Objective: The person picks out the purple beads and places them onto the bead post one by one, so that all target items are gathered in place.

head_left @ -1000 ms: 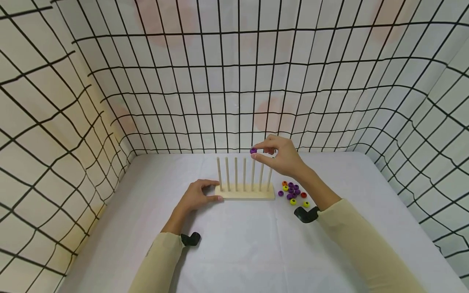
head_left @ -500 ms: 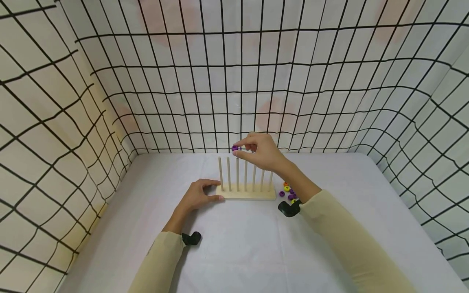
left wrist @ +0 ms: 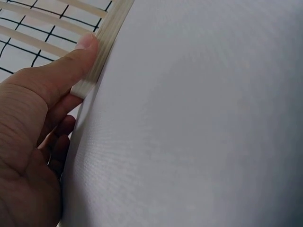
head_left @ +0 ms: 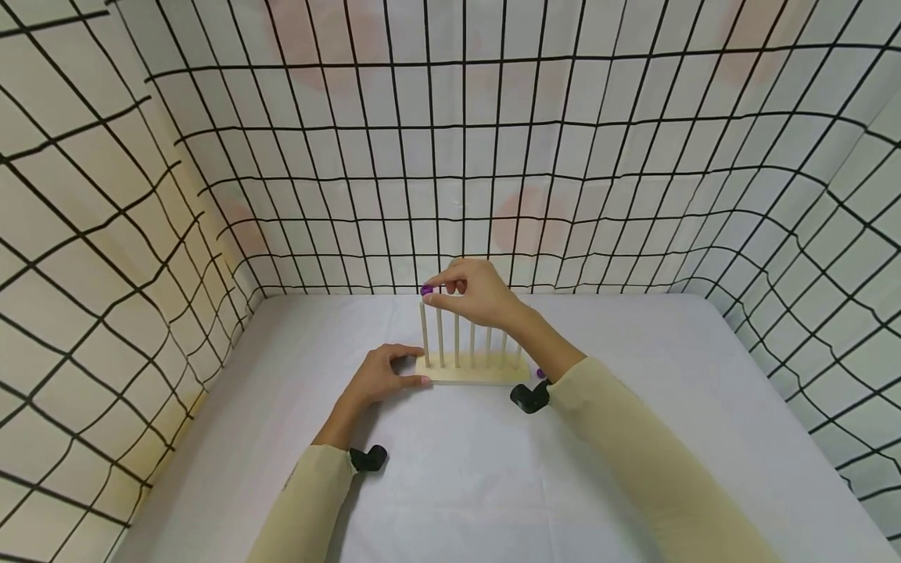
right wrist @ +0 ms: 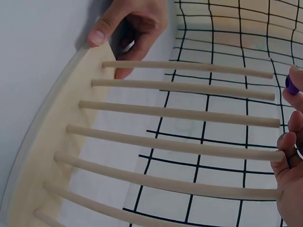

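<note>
A pale wooden peg board [head_left: 479, 374] with a row of several upright pegs stands on the white table. My left hand [head_left: 380, 375] grips its left end between thumb and fingers; the left wrist view shows the thumb [left wrist: 86, 43] on the front edge of the board [left wrist: 106, 52]. My right hand [head_left: 482, 295] pinches a purple bead [head_left: 426, 290] between thumb and index finger, just above the tip of the leftmost peg [head_left: 425, 332]. In the right wrist view the bead [right wrist: 291, 85] is a little apart from that peg's end [right wrist: 267, 74].
One loose purple bead [head_left: 540, 373] shows beside the right end of the board, and the right forearm hides the others. Black wire mesh [head_left: 457, 156] rises behind the table and along both sides. White cloth [head_left: 450, 469] covers the table.
My right hand has carried the purple bead leftward along the peg tops to the leftmost peg. The forearm now covers most loose beads. My left hand keeps its hold on the board.
</note>
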`<state>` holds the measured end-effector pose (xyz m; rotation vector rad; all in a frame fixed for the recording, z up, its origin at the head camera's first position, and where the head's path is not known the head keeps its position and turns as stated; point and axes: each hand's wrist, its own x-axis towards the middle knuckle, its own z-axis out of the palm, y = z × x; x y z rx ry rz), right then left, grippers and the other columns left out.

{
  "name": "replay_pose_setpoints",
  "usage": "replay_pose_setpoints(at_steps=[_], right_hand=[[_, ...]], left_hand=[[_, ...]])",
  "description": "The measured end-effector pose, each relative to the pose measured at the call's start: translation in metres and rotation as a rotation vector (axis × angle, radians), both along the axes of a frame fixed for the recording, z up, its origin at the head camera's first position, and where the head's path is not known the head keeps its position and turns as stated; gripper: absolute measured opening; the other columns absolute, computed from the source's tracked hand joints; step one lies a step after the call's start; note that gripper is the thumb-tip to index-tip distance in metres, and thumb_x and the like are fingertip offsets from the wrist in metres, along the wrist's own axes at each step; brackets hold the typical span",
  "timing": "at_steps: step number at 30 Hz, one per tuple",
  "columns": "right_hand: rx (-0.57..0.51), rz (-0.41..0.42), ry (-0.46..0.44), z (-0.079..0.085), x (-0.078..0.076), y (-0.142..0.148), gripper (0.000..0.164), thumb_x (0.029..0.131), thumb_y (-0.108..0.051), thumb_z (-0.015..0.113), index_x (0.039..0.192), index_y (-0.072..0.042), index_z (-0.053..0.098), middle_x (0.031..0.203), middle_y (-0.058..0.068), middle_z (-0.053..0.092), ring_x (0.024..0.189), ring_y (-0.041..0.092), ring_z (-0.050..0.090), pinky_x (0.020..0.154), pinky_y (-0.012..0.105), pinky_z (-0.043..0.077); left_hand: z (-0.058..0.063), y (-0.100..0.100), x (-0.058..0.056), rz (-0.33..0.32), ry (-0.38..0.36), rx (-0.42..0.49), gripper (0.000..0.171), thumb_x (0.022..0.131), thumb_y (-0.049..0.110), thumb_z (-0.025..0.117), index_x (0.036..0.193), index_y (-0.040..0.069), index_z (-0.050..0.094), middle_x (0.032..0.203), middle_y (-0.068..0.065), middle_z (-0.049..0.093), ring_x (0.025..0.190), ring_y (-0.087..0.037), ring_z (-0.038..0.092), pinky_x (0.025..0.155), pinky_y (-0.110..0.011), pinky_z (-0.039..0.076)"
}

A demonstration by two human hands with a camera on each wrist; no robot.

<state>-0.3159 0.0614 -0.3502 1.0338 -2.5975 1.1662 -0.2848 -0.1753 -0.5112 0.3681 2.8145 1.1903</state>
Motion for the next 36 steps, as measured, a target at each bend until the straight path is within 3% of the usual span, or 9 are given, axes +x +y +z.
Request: replay_pose_setpoints(at_steps=[9,36], right_hand=[[0.049,0.003,-0.027,-0.005,0.000,-0.006,0.027,0.091,-0.035,0.080,0.113,-0.019,0.081,0.082,0.000,0.060,0.075,0.015,0.047,0.065,0.027,0.036],[0.086,0.006,-0.025,-0.009,0.002,0.000,0.032,0.092,-0.040,0.077,0.114,-0.016,0.079,0.083,-0.001,0.059,0.077,0.016,0.049,0.068,0.028,0.040]], left_hand=[[-0.003,0.001,-0.002,-0.006,0.008,0.001,0.062,0.075,0.045,0.092,0.130,0.022,0.073,0.139,-0.005,0.067,0.137,-0.030,0.055,0.118,-0.052,0.041],[-0.005,-0.001,-0.002,-0.011,0.007,0.036,0.061,0.076,0.043,0.092,0.130,0.022,0.073,0.139,-0.005,0.067,0.138,-0.031,0.055,0.116,-0.055,0.041]])
